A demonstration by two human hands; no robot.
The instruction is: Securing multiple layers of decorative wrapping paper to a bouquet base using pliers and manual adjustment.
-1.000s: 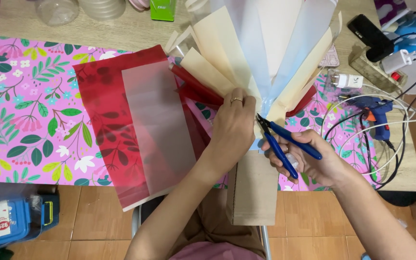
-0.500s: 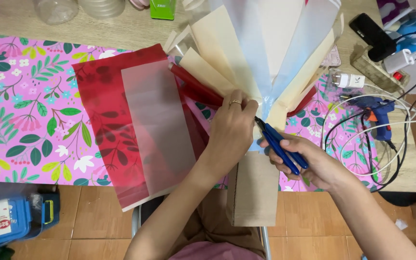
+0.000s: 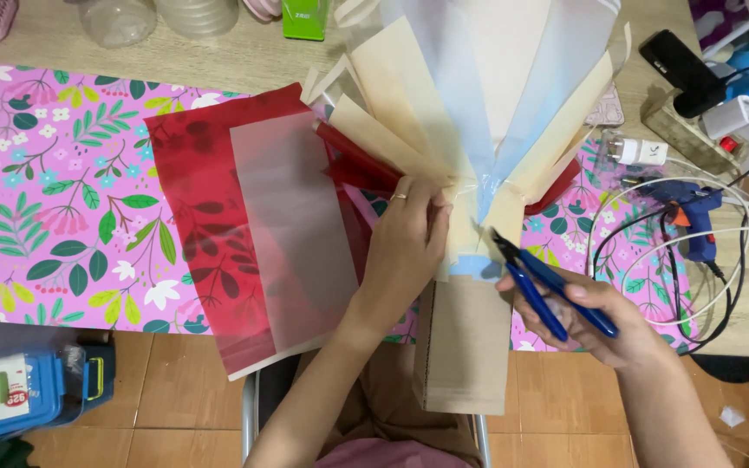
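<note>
Bouquet wrapping (image 3: 478,113) of cream and pale blue paper sheets fans upward from a tied neck near the middle of the table, and the left hand (image 3: 405,247) is closed around that neck from the left side, fingers curled over the gathered paper, a ring on one finger. Just right of the neck, the right hand (image 3: 604,316) grips blue-handled cutting pliers (image 3: 548,282); its fingers wrap both handles, and the dark tips point up and left, just beside the tie, slightly parted as far as the view shows. Below the neck a brown cardboard piece (image 3: 465,347) hangs over the table edge toward the person's lap. Left of the left hand lies a frosted translucent sheet (image 3: 292,225) on top of a red cellophane sheet (image 3: 197,208), both spread across a pink floral tablecloth (image 3: 54,191). To the right, a blue hot glue gun (image 3: 691,208) sits among looping white and black cables (image 3: 730,260), with a white plug (image 3: 639,152) near it. A blue device (image 3: 19,394) rests at the lower left, over the tiled floor
</note>
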